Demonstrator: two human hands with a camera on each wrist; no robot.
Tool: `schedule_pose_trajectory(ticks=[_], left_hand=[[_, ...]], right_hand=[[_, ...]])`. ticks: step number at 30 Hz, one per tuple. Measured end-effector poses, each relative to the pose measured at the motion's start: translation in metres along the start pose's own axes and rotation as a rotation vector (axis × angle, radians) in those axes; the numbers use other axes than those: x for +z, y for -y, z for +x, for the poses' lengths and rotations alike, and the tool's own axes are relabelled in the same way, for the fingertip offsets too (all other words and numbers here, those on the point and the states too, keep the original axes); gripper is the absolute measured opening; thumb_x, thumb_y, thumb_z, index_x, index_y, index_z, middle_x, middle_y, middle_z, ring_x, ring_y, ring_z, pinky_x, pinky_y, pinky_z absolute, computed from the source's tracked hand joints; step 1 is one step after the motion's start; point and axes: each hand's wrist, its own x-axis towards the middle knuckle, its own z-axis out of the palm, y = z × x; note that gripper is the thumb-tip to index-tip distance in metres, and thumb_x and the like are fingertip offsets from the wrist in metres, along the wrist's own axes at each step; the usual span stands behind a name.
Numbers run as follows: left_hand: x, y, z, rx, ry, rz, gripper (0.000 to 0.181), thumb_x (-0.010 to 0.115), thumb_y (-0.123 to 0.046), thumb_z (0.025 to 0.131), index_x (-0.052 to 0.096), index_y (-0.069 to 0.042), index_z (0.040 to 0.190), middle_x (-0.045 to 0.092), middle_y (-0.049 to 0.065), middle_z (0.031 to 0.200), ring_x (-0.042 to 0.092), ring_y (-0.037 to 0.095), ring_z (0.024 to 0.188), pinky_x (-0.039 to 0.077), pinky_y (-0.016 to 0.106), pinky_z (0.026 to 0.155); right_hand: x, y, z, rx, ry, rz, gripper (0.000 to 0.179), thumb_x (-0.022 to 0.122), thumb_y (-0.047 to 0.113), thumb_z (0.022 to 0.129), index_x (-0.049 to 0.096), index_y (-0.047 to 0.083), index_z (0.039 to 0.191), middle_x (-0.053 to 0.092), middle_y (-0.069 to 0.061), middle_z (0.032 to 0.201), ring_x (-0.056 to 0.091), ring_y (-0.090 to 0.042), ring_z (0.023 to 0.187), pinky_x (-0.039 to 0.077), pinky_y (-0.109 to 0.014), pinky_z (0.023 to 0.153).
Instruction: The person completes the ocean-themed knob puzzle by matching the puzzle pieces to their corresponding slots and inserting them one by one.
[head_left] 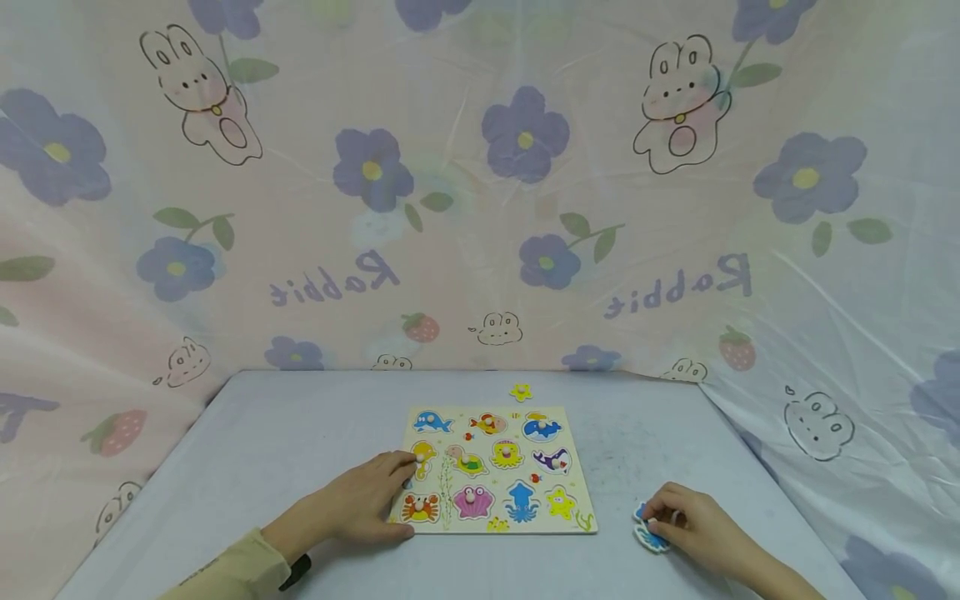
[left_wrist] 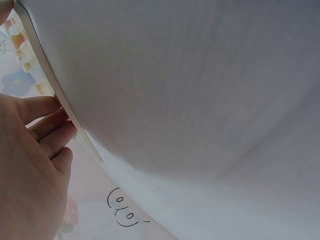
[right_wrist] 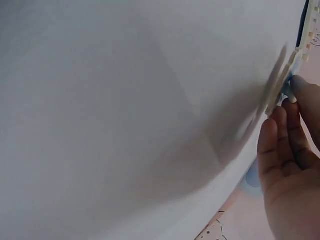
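A wooden peg puzzle board [head_left: 502, 527] with sea animal pictures lies on the table. My left hand [head_left: 367, 500] rests at its left edge, fingertips touching the edge and thumb near the front left corner. In the left wrist view, the fingers [left_wrist: 55, 131] lie against the board's rim. To the right of the board, my right hand [head_left: 693, 525] pinches a blue squid puzzle piece [head_left: 649, 537] by its knob, tilted and close to the table. The right wrist view shows this piece [right_wrist: 283, 85] edge-on, between thumb and fingers.
A yellow starfish piece [head_left: 521, 392] lies behind the board. Knobbed pieces, among them the crab [head_left: 420, 507] and the shell [head_left: 472, 503], sit in the board. Squid and starfish pictures show without knobs. A patterned curtain [head_left: 457, 225] hangs behind the white table [head_left: 300, 433].
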Motion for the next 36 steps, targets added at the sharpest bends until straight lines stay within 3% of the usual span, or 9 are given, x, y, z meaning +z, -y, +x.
schedule_pose_trajectory(ticks=[7,16,24,36], left_hand=[[0.001,0.000,0.000,-0.001,0.001,0.002,0.096,0.062,-0.073,0.088,0.048,-0.003,0.153,0.045,0.010,0.157,0.045,0.029,0.145,0.043,0.049,0.118],[0.002,0.001,0.000,0.008,-0.002,0.008,0.096,0.062,-0.072,0.089,0.048,-0.002,0.153,0.045,0.010,0.156,0.045,0.028,0.145,0.043,0.049,0.117],[0.002,0.001,0.000,0.006,0.000,0.016,0.096,0.063,-0.071,0.089,0.047,-0.002,0.154,0.044,0.010,0.157,0.044,0.028,0.145,0.043,0.048,0.118],[0.004,0.001,0.000,0.001,0.000,0.019,0.095,0.062,-0.072,0.089,0.047,-0.004,0.154,0.044,0.009,0.157,0.044,0.028,0.145,0.043,0.048,0.118]], right_hand=[[0.005,0.007,0.012,0.016,-0.019,0.006,0.011,0.079,0.012,0.092,0.073,0.020,0.097,0.068,0.001,0.090,0.059,-0.001,0.076,0.050,-0.022,0.056],[0.016,0.024,0.035,0.038,-0.031,0.018,0.014,0.079,0.010,0.091,0.073,0.021,0.097,0.067,0.011,0.095,0.059,-0.001,0.079,0.053,-0.022,0.060],[0.030,0.035,0.058,0.069,-0.006,0.051,0.011,0.078,0.013,0.093,0.074,0.022,0.099,0.067,0.012,0.096,0.060,-0.002,0.081,0.055,-0.023,0.063],[0.060,0.045,0.092,0.049,0.061,0.097,0.009,0.079,0.014,0.093,0.074,0.021,0.096,0.067,0.010,0.093,0.058,-0.002,0.080,0.054,-0.022,0.064]])
